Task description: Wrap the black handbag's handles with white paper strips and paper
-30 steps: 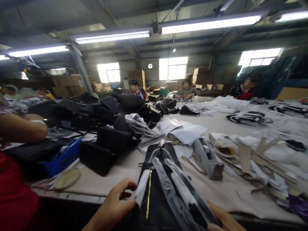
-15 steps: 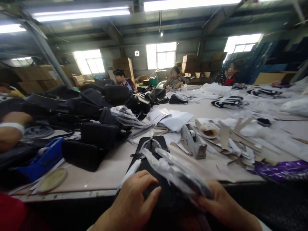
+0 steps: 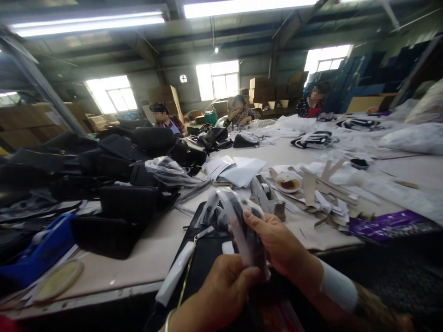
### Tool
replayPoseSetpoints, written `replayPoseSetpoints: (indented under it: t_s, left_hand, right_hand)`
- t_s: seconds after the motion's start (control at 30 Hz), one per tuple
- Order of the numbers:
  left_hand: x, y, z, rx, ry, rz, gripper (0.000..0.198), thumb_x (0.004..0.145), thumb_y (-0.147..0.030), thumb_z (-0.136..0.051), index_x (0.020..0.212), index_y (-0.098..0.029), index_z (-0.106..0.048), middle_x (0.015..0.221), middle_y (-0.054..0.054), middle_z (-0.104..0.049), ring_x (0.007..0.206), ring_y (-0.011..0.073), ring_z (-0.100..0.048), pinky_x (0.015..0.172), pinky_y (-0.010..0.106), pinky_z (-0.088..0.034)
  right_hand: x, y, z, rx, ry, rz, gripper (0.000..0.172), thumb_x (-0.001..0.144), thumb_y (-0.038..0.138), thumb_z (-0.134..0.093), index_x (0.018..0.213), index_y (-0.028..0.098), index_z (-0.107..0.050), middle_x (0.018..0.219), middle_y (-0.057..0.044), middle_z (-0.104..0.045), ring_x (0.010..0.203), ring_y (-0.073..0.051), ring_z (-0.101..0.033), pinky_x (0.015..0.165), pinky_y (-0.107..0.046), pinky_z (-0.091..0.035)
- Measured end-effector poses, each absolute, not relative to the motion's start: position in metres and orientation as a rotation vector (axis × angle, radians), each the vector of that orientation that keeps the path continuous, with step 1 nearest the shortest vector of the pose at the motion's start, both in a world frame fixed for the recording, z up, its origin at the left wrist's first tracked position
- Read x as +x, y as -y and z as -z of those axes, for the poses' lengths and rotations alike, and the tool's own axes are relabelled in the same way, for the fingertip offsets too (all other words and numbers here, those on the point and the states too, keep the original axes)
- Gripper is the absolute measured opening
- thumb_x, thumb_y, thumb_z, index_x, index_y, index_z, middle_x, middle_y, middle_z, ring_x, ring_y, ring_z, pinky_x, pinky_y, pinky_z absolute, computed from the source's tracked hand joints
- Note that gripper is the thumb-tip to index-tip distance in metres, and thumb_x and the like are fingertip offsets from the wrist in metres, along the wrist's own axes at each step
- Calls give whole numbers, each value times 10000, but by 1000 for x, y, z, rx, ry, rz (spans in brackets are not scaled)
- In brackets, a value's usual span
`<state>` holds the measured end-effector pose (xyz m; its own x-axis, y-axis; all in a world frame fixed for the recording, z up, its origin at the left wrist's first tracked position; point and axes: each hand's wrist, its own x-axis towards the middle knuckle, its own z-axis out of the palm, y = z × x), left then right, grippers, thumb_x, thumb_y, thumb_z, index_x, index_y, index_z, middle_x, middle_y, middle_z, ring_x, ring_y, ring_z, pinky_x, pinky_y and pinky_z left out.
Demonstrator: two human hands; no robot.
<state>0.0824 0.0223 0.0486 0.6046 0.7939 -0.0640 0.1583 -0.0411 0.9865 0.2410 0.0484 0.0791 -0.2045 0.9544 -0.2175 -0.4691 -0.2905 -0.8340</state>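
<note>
A black bag [image 3: 204, 265] with a gold zipper lies at the table's front edge, directly ahead of me, partly covered by my forearm. Over it rises a plastic-wrapped strap [image 3: 237, 221], bent into a loop. My right hand [image 3: 280, 242] is closed around the strap's right side, thumb on top. Lower down, my left hand [image 3: 226, 281] pinches the wrapped strap between thumb and fingers. White wrapping [image 3: 176, 272] covers a narrow piece along the bag's left side.
Black bags [image 3: 128, 203] are heaped on the left, near a blue tape dispenser [image 3: 44, 253]. A grey tape dispenser [image 3: 261, 193], white sheets [image 3: 238, 170] and cardboard strips [image 3: 309, 186] lie beyond my hands. Purple plastic [image 3: 387, 226] is at right. Several people sit across the table.
My right hand has lifted the wrapped strap up and leftward over the bag. My left hand has come off the bag and taken hold of the strap. The view has shifted right.
</note>
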Motion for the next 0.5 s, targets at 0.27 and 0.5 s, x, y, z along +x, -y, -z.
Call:
replayPoseSetpoints:
  t_s: [0.27, 0.5]
  left_hand:
    - [70, -34, -16, 1054, -734, -682, 484, 849, -596, -714, 751, -126, -655, 614, 74, -680, 433, 141, -586, 390, 192, -422]
    - [83, -35, -33, 1108, -478, -669, 513, 822, -608, -753, 970, -117, -743, 841, 102, -738, 773, 216, -705, 798, 307, -545]
  right_hand:
    - [275, -39, -45, -922, 819, -1735, 518, 778, 633, -789, 780, 131, -661, 594, -16, -631, 514, -153, -588, 506, -272, -503]
    - [274, -45, -51, -1064, 1196, -1606, 486, 777, 587, -808, 789, 118, -678, 686, -3, -616, 592, -104, -504, 528, -202, -396]
